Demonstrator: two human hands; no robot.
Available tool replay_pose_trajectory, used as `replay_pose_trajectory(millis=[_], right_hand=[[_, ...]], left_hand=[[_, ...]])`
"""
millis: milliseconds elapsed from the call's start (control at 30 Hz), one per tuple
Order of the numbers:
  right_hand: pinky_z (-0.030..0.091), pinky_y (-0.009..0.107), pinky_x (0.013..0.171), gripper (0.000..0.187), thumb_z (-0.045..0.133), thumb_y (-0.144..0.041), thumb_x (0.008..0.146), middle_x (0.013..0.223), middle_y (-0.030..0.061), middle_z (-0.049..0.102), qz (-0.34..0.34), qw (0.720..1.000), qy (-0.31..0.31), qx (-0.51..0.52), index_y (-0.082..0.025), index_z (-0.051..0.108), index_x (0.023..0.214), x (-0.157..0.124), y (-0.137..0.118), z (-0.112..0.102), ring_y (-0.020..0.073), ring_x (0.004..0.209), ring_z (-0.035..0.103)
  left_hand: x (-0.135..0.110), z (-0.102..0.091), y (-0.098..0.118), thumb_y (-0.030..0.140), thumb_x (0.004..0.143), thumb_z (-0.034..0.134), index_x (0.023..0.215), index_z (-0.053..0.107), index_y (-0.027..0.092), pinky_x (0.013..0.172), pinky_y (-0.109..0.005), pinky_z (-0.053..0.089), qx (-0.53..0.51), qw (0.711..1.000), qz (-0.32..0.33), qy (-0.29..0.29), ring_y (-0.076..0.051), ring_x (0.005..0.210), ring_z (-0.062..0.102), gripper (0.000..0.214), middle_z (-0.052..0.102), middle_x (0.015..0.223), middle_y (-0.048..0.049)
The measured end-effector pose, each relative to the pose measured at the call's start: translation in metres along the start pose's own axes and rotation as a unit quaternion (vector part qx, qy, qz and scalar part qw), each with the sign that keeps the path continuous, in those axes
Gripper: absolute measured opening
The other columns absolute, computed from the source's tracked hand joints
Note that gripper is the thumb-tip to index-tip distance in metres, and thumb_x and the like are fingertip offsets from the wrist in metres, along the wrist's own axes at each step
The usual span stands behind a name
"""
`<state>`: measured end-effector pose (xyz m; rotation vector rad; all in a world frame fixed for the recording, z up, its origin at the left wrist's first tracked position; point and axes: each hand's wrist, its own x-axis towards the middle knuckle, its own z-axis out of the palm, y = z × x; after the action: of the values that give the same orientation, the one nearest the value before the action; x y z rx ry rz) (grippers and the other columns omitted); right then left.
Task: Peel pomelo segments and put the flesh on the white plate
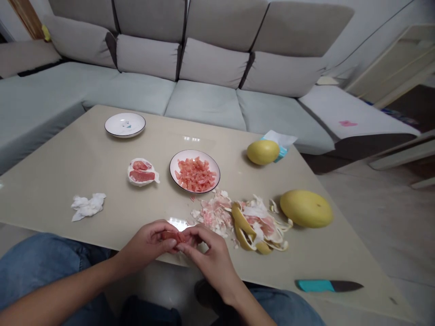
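Note:
Over the table's near edge, my left hand (149, 240) and my right hand (205, 251) meet around a reddish-pink pomelo segment (170, 236). Both hands have their fingers closed on it, and part of the segment is hidden by them. Beyond them stands a dark-rimmed white plate (174, 174) bearing many small pieces of pink pomelo flesh (196, 175). Left of that plate lies a partly peeled pomelo portion (142, 173) with white pith around red flesh. Right of my hands is a heap of membrane scraps (215, 213) beside yellow pomelo peel (242, 226).
Two whole pomelos, one farther back (263, 152) and one nearer (306, 208), rest on the right. A tissue pack (281, 152) touches the back one. A teal-handled knife (329, 285) lies near the front right edge. Crumpled tissue (88, 206) and another plate (117, 132) are left.

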<state>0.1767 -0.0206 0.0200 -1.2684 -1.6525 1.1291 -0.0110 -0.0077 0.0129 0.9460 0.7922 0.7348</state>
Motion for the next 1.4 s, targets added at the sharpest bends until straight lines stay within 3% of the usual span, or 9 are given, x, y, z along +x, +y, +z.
replay_pose_trajectory(millis=[233,433,567,967,1400], right_hand=[[0.047,0.024,0.063,0.015,0.070,-0.028,0.078,0.078,0.0036,0.072,0.083,0.992,-0.042,0.081,-0.019,0.074,0.089,0.001,-0.003,-0.005,0.0142,0.068,0.062],[0.044,0.021,0.056,0.023,0.072,-0.037,0.078,0.069,0.0013,0.068,0.147,0.965,-0.084,0.203,-0.018,0.073,0.090,0.002,0.001,-0.006,0.0105,0.059,0.057],[0.045,0.021,0.056,0.026,0.072,-0.040,0.078,0.067,-0.0004,0.066,0.153,0.943,-0.119,0.272,-0.017,0.073,0.090,0.004,0.005,-0.006,0.0083,0.054,0.055],[0.052,0.024,0.055,0.028,0.068,-0.041,0.082,0.072,0.0018,0.066,0.146,0.919,-0.152,0.333,-0.015,0.074,0.091,0.005,0.012,-0.002,0.0081,0.053,0.054],[0.051,0.019,0.052,0.031,0.074,-0.044,0.077,0.058,-0.0025,0.055,0.207,0.866,-0.141,0.434,-0.013,0.073,0.082,0.004,0.013,0.005,0.0052,0.049,0.046]], left_hand=[[-0.001,-0.005,0.000,0.031,0.078,0.072,0.090,0.067,0.015,0.075,-0.031,0.052,-0.025,0.999,-0.020,-0.025,-0.016,0.077,0.065,0.021,0.067,0.081,-0.0029],[-0.002,-0.006,0.003,0.029,0.080,0.070,0.089,0.066,0.014,0.073,-0.029,0.051,-0.044,0.997,-0.027,-0.051,-0.016,0.078,0.064,0.017,0.068,0.081,-0.0037],[-0.003,-0.008,0.003,0.029,0.082,0.069,0.090,0.066,0.014,0.072,-0.029,0.051,-0.051,0.996,-0.036,-0.064,-0.016,0.076,0.064,0.018,0.069,0.082,-0.0048],[-0.004,-0.014,0.005,0.030,0.082,0.069,0.093,0.065,0.014,0.071,-0.031,0.051,-0.047,0.994,-0.056,-0.077,-0.016,0.075,0.064,0.019,0.070,0.086,-0.0066],[-0.005,-0.017,0.008,0.028,0.082,0.068,0.096,0.064,0.014,0.070,-0.028,0.051,-0.079,0.991,-0.081,-0.072,-0.015,0.076,0.063,0.020,0.070,0.087,-0.0070]])
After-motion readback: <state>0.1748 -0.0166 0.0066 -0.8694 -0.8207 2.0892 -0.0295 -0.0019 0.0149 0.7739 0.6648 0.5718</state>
